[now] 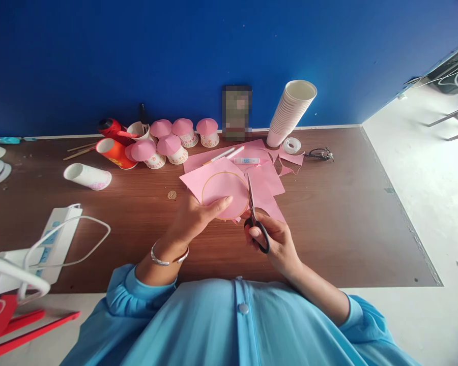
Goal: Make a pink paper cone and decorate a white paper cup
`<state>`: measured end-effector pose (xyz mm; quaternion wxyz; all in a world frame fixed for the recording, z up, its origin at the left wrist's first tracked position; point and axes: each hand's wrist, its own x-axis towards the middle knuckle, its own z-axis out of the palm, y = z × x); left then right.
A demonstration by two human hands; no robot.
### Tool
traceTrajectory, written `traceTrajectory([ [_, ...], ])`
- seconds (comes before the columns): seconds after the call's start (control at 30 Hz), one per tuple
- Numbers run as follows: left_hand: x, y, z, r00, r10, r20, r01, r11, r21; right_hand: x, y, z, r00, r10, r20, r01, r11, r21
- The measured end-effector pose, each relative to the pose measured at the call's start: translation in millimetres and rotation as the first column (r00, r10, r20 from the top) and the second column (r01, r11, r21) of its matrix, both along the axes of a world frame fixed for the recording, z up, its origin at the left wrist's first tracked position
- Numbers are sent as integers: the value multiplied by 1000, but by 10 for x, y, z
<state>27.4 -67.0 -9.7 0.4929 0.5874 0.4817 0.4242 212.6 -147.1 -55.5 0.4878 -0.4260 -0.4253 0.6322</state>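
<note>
My left hand grips a sheet of pink paper, thumb on top and fingers beneath. A yellowish circle is drawn on the sheet, and its lower and right edge looks partly cut along that line. In my right hand is a pair of scissors with black handles, blades pointing away from me at the circle's right edge. More pink paper lies flat behind the held sheet. Two white pens and a glue stick rest on it.
Several small paper cups with pink cone tops stand at the back left, near a red cup and a lying white cup. Stacked white cups, a tape roll and a phone are behind. A power strip lies left.
</note>
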Motion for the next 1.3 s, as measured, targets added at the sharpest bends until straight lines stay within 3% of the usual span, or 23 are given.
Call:
traceTrajectory([
  [0.37,-52,29,33,998,-16,-61,15,1000,-19,24,-7,-36,998,36,57,-36,999,12],
  [0.77,-119,98,18,997,-81,-3,81,996,-32,20,1,9,996,43,72,-41,999,-27],
  [1.3,-165,99,15,999,-45,20,47,992,-118,20,-2,1,994,56,95,-52,997,-51],
])
